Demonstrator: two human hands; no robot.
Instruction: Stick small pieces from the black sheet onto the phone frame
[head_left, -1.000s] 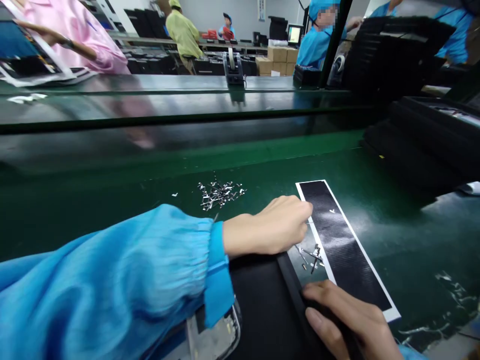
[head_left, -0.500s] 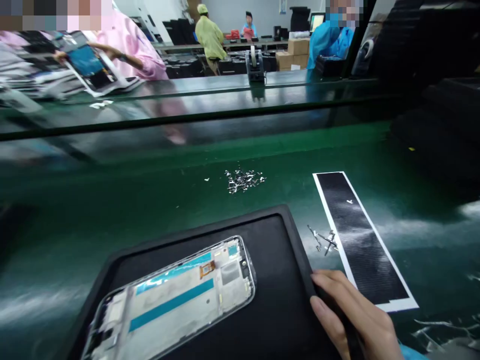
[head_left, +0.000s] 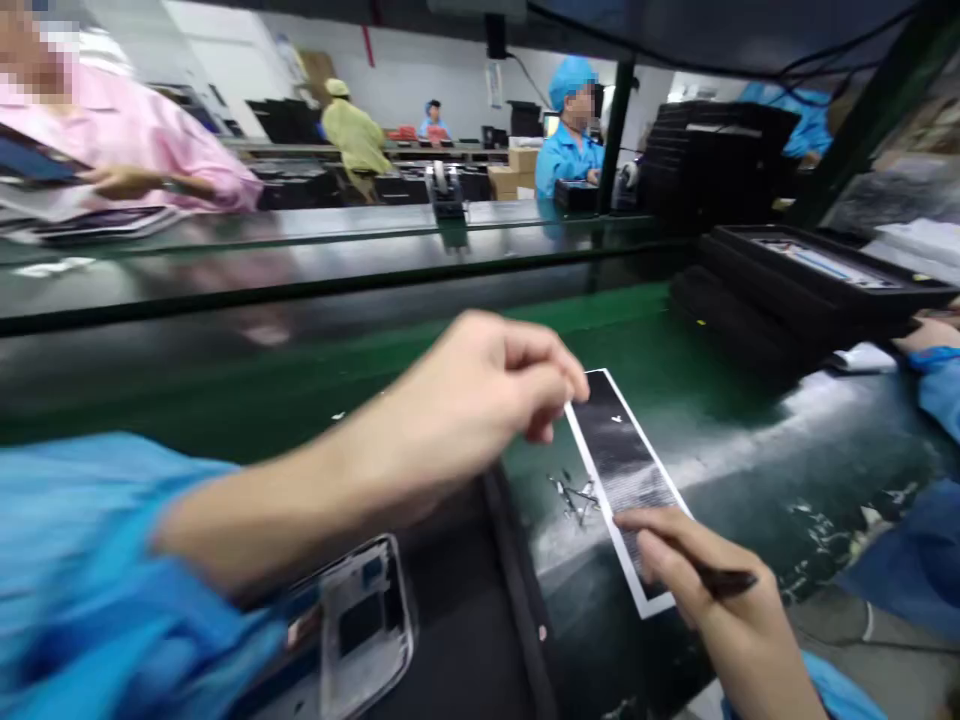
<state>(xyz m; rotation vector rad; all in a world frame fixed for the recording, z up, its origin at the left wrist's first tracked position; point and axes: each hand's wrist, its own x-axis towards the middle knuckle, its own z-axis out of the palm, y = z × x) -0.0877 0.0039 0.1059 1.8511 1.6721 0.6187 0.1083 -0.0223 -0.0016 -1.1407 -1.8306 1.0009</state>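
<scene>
My left hand reaches across the tray, its fingers curled together at the far left corner of a black sheet with a white border; whatever is in the fingers is hidden. Lower down, my right hand is closed around a slim dark tool, over the sheet's near end. Small dark and silvery strips lie left of the sheet. Under my left forearm, a phone frame rests in a black foam tray, partly covered by my arm and sleeve.
Stacked black trays stand at the right, with another device in the top one. A co-worker's hand is beside them. A tape dispenser sits on the far ledge. Scraps lie at right. People work beyond the ledge.
My left hand has come into view, reaching over the tray to the sheet. My right hand has let go of the tray edge and now holds a slim dark tool. The view has swung right.
</scene>
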